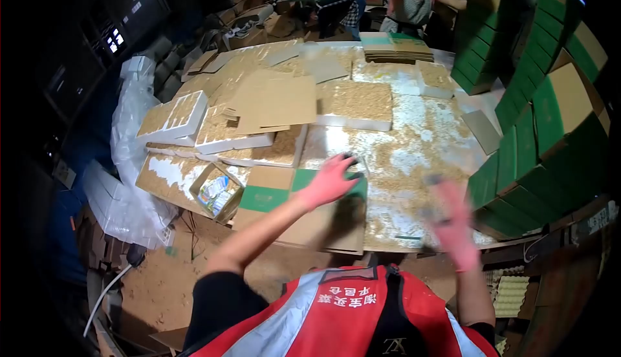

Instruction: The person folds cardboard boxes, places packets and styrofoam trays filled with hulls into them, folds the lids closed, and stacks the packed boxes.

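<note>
A flattened cardboard carton (278, 227) with a green band lies at the table's near edge. My left hand (328, 182), in a pink glove with dark fingertips, is over its far right part with the fingers apart. Whether the fingertips touch the carton I cannot tell. To the right, my right hand (456, 224), gloved the same way, is over the dusty tabletop (394, 208). It is blurred by motion, but its fingers look spread and nothing shows between them.
Stacked green cartons (517, 163) stand at the right. White foam blocks covered in tan grains (356, 105), loose cardboard sheets (275, 101) and an open box of packets (218, 192) lie on the table. Plastic-wrapped bundles (132, 137) line the left side. Other people (411, 8) are at the back.
</note>
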Available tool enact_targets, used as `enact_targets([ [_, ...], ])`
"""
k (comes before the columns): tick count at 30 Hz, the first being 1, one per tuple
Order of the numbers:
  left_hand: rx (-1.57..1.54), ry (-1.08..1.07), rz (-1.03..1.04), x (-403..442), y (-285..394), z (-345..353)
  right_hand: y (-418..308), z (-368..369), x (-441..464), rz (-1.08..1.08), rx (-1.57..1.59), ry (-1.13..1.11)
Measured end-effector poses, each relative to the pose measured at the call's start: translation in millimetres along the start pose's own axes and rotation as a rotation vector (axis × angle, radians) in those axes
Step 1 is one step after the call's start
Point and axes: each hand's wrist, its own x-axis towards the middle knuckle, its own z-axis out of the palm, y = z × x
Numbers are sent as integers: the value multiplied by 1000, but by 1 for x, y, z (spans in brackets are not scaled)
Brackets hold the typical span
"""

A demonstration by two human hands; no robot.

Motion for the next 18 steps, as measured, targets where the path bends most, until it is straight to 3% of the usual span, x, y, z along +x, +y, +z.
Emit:
enact_targets([
  [1,-39,-13,-268,-46,-33,-26,-7,64,3,-225,-32,-314],
  [2,-22,92,-417,-94,-69,-42,2,143,-7,-400,-10,-412],
  [3,80,108,-515,-133,-102,-59,-19,188,-6,-518,-262,-580],
  [5,207,237,-570,-207,-154,-75,-36,249,-19,-558,-458,-835],
  [7,47,141,-660,-236,-142,-116,-21,291,-38,-639,-627,-666],
  [9,61,157,-622,-252,-133,-129,-16,287,-37,-638,-470,-711],
  [11,89,227,-389,-242,-97,-141,-42,250,-24,-664,-403,-783],
  [13,280,78,-169,-212,-42,-171,-71,208,11,-628,-271,-788],
  [15,328,108,90,-184,-10,-181,-129,149,53,-504,-190,-665],
  [16,385,108,130,-173,-13,-172,-134,136,68,-474,-154,-628],
  [18,522,51,234,-150,-48,-141,-117,131,92,-330,-221,-789],
])
